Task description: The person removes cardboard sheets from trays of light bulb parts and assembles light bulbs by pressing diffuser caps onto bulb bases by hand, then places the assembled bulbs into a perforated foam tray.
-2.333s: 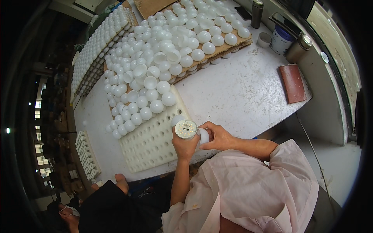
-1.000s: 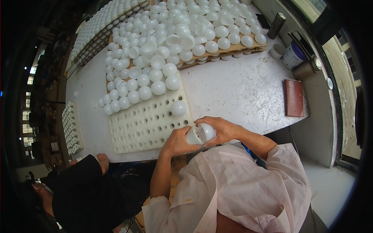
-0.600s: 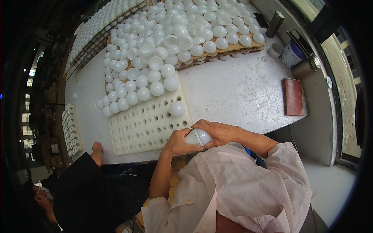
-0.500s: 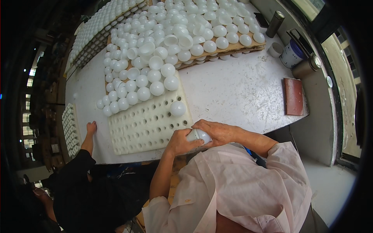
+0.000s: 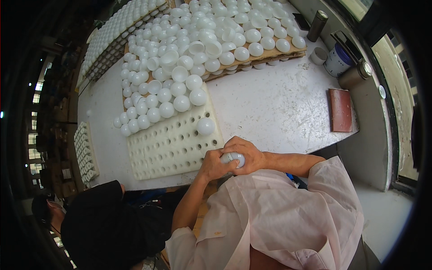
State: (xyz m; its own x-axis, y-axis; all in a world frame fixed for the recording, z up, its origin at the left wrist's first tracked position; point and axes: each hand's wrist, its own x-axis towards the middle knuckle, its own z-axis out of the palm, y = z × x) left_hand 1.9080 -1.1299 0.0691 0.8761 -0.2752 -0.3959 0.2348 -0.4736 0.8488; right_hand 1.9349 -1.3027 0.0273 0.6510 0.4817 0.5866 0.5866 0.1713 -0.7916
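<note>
A white light bulb (image 5: 234, 158) is held between my two hands, just off the table's near edge. My left hand (image 5: 211, 166) grips it from the left with the thumb pressed along it. Around its far and right side wrap the fingers of my right hand (image 5: 247, 154). The bulb's lower part is hidden by the fingers. Beyond my hands lies a white foam tray (image 5: 168, 152) with rows of round holes. One white dome cover (image 5: 205, 126) sits near the tray's right side, and several more domes (image 5: 182, 103) cover its far part.
Many domes lie on stacked brown boards (image 5: 274, 56) at the back. Another stack of dome trays (image 5: 118, 33) stands far left. A smaller tray of white parts (image 5: 84, 153) is at left. A co-worker in black (image 5: 96, 220) is beside me. A red-brown pad (image 5: 340, 110) and flask (image 5: 318, 26) are right.
My right hand has closed further round the bulb, covering more of it. The co-worker's hand has left the table at left, and that person has leaned toward the table.
</note>
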